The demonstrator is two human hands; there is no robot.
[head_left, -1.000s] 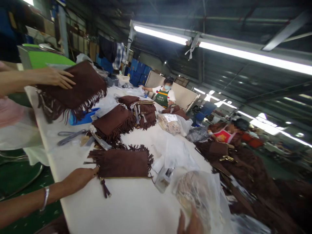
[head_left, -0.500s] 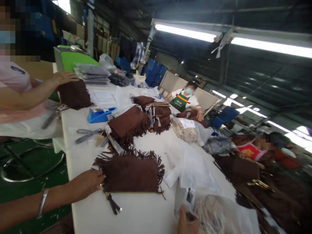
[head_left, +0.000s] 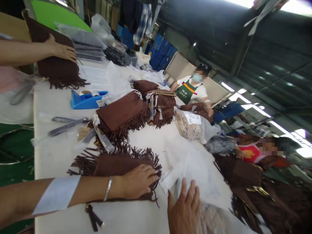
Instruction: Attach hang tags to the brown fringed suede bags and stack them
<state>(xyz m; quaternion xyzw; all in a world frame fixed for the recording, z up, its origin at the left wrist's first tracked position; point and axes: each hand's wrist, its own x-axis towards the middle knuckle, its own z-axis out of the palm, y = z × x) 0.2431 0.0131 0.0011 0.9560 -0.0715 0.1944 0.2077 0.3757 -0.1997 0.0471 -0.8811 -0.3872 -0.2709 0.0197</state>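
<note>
A brown fringed bag (head_left: 110, 165) lies flat on the white table before me, its dark tassel with a metal tip (head_left: 94, 218) hanging toward the near side. Across its right half rests my left hand (head_left: 138, 180), fingers stretched out and grasping nothing. My right hand (head_left: 184, 208) is open with fingers spread, at the near edge of white plastic bags (head_left: 188, 169). Beside that hand is a clear bag with beige patterned contents (head_left: 213, 217); whether they touch cannot be told. More brown fringed bags (head_left: 120, 113) are heaped beyond the first.
A blue tape dispenser (head_left: 87, 100) and dark straps (head_left: 70, 125) lie to the left. A co-worker's hand (head_left: 60, 50) presses on another fringed bag at far left. Another person in a green apron (head_left: 186, 92) is at the far end. Brown bags (head_left: 268, 191) pile up at right.
My left hand has moved right, from the fringed bag's left edge onto its face. The fingers of my right hand have spread open. The co-worker's bag has been shifted. My view has turned.
</note>
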